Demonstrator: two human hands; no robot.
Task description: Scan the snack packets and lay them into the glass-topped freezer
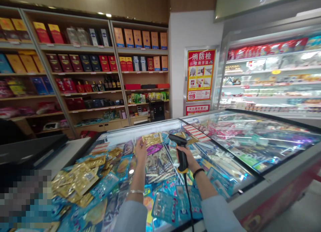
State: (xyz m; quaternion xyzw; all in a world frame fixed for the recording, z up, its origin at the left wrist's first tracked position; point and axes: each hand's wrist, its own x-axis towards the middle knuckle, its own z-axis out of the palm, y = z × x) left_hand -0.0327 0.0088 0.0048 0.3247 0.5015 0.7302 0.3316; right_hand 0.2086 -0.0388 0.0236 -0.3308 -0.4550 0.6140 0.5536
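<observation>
My right hand (190,161) is wrapped round the grip of a black and orange barcode scanner (182,155), whose head points left and whose cable hangs down toward me. My left hand (140,150) pinches the left end of a gold ice cream packet (152,138), and a barcode shows on the packet's right part. Just below the gold packet is a purple packet (154,149). Blue packets (164,205) lie nearest me, under and between my forearms. To the left, a heap of gold packets (75,181) rests beside more blue ones.
The chest freezer (250,195) has a glass lid (240,135) over its right part. A dark flat device (32,150) stands at the left on a light counter (67,151). Behind are shelves (95,73) of boxes and bottles, a red notice (200,74) and a lit display cooler (273,78).
</observation>
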